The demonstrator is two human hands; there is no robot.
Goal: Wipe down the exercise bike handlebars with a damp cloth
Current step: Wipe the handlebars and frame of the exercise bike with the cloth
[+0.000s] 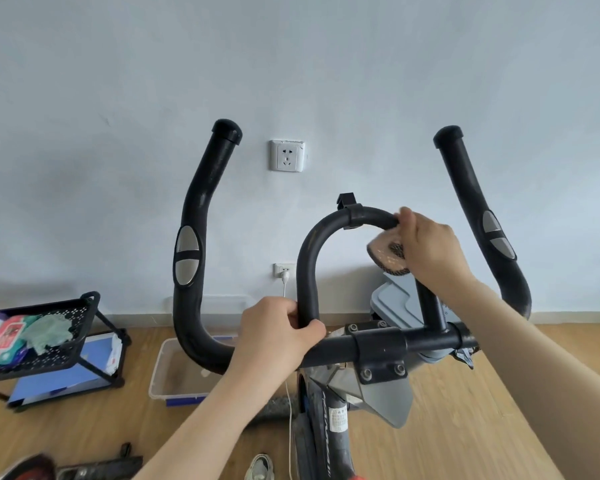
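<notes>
pale blue-grey painted wall (326,64) fills the top, light wood plank floor (447,410) below it. black padded tubular exercise bike handlebars (430,341): crossbar runs level, bolted through a black clamp block (381,355) onto the stem, one outer horn rising on each side, each with a pair of silver oval pulse sensor pads (187,259), and a black centre loop bar (307,265) arching up from the crossbar. left hand (278,337) is closed around the foot of the centre loop where it meets the crossbar, thumb over the front, fingers behind. right hand (430,251) is up at the top right of the same loop, fingers pinched shut on a small brown-and-black speckled damp cloth (388,252); cloth is pressed against the loop at the fingertips and the rest hangs just under the grip, inside the arch. the loop's right leg drops from under that hand to the crossbar. grey plastic console housing (395,303) sits below and behind the right-hand grip. left of the left-hand grip, well apart: black perforated metal rack (66,355) on the floor with a crumpled green rag (47,332) and a red-and-white packet (4,337) on its shelf. between rack and left grip, a clear plastic bin (174,372) on the floor. above the left grip on the wall, a white wall socket (287,155); lower down a second white outlet with a plug (284,271) in it, white cord hanging down. white shoe (260,467) at bottom edge, below the left forearm.
</notes>
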